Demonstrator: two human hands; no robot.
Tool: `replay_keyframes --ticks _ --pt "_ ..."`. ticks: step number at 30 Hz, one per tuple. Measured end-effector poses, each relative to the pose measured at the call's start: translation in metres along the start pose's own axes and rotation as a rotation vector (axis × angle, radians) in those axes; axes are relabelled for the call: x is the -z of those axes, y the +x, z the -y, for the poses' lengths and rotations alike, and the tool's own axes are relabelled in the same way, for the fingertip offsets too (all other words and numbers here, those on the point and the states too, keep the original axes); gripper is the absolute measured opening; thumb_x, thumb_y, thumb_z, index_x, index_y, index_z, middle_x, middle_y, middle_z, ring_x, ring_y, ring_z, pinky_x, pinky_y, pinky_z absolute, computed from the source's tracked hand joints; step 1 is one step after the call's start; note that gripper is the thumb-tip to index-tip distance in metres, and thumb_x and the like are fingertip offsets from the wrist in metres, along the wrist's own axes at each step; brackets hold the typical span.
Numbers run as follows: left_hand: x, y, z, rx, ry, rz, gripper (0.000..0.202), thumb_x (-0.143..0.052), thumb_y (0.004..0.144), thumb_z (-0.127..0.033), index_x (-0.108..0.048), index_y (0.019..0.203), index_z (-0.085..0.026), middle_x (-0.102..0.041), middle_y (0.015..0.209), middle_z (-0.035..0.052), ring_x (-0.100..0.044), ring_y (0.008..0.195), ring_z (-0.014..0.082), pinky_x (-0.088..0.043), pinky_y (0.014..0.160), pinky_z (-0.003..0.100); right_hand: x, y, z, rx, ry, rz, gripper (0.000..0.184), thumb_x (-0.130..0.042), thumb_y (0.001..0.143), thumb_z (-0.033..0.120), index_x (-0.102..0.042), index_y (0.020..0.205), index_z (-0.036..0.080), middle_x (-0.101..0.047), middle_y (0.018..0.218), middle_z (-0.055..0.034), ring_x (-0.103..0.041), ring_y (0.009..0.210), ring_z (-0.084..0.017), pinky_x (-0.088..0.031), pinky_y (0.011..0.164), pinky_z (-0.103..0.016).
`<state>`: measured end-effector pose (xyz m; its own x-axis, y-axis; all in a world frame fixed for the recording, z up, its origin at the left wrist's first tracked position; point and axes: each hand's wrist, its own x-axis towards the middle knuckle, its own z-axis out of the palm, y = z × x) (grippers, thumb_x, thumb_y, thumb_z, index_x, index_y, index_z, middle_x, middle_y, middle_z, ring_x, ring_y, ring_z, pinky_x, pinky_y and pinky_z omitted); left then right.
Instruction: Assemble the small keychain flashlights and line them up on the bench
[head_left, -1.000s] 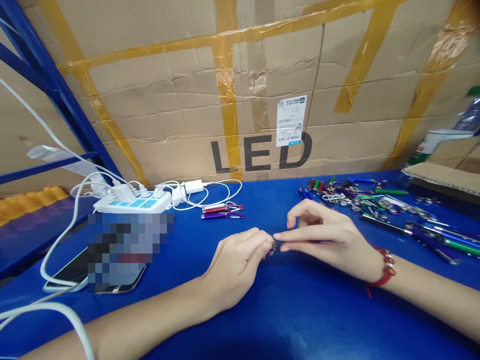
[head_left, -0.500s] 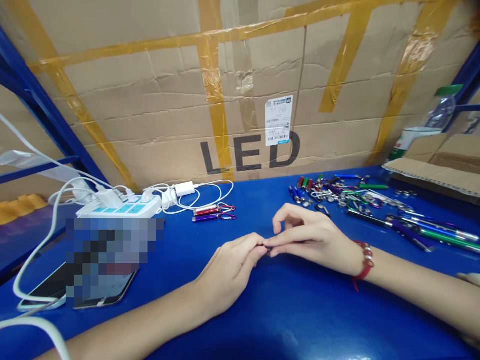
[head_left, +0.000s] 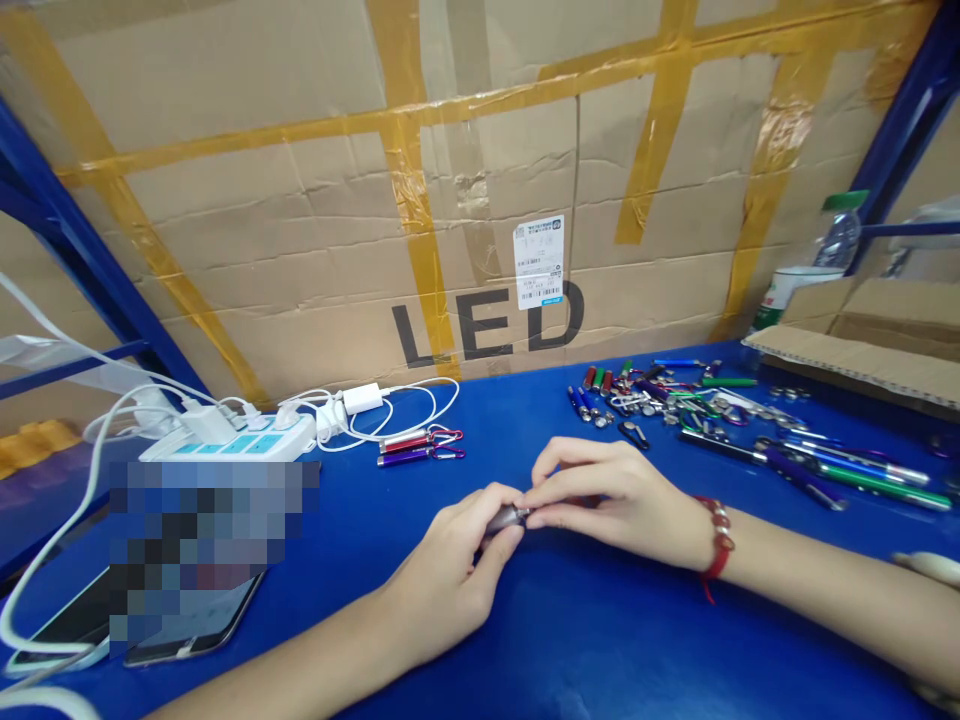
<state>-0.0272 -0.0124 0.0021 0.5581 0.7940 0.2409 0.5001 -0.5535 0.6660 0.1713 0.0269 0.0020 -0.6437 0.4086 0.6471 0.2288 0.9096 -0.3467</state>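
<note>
My left hand (head_left: 469,560) is closed round a small dark grey flashlight tube (head_left: 501,520), which lies between thumb and fingers. My right hand (head_left: 611,495) pinches the silvery end of that tube with thumb and fingertips; the exact part there is too small to make out. Both hands meet over the middle of the blue table (head_left: 600,630). Beyond the left hand lie a red and a purple keychain flashlight (head_left: 405,457) with carabiner clips. Past the right hand spreads a pile of small flashlight parts (head_left: 664,400) and clips.
Longer blue, green and black metal tubes (head_left: 885,485) lie at right, before an open cardboard box (head_left: 862,365) and a bottle (head_left: 836,240). At left are a white power strip (head_left: 255,440), cables and a phone (head_left: 199,620). A large carton (head_left: 315,230) stands behind.
The left hand's grip has loosened so the grey tube shows between its thumb and fingers. The right fingertips stay at the tube's end. The camera view has shifted slightly.
</note>
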Motion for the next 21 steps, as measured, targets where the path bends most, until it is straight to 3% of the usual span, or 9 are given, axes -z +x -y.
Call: replay_keyframes --ticks 8,13,21 --pt "-0.003 0.000 0.003 -0.060 0.032 -0.075 0.023 -0.035 0.093 -0.017 -0.054 0.105 -0.024 -0.060 0.089 -0.0005 -0.055 0.078 0.0126 -0.040 0.073 0.022 -0.004 0.002 0.009 -0.085 0.058 -0.034 0.017 -0.055 0.085 0.026 -0.067 0.094 0.017 -0.063 0.081 -0.0039 -0.055 0.061 -0.007 -0.046 0.054 -0.016" --pt "-0.003 0.000 0.006 -0.082 0.068 -0.095 0.023 -0.033 0.093 -0.020 -0.053 0.104 -0.022 -0.057 0.078 -0.0007 -0.053 0.068 0.0123 -0.041 0.066 0.021 -0.004 0.004 0.011 -0.105 0.058 -0.057 0.016 -0.056 0.084 0.026 -0.067 0.093 0.018 -0.063 0.081 -0.0040 -0.049 0.051 -0.004 -0.043 0.047 -0.015" --pt "-0.003 0.000 0.008 -0.054 0.085 -0.098 0.022 -0.032 0.093 -0.023 -0.053 0.100 -0.022 -0.055 0.072 -0.0016 -0.052 0.064 0.0122 -0.040 0.063 0.021 -0.003 0.005 0.014 -0.093 0.035 -0.083 0.016 -0.056 0.084 0.023 -0.068 0.093 0.018 -0.064 0.079 -0.0039 -0.051 0.052 -0.005 -0.043 0.047 -0.016"
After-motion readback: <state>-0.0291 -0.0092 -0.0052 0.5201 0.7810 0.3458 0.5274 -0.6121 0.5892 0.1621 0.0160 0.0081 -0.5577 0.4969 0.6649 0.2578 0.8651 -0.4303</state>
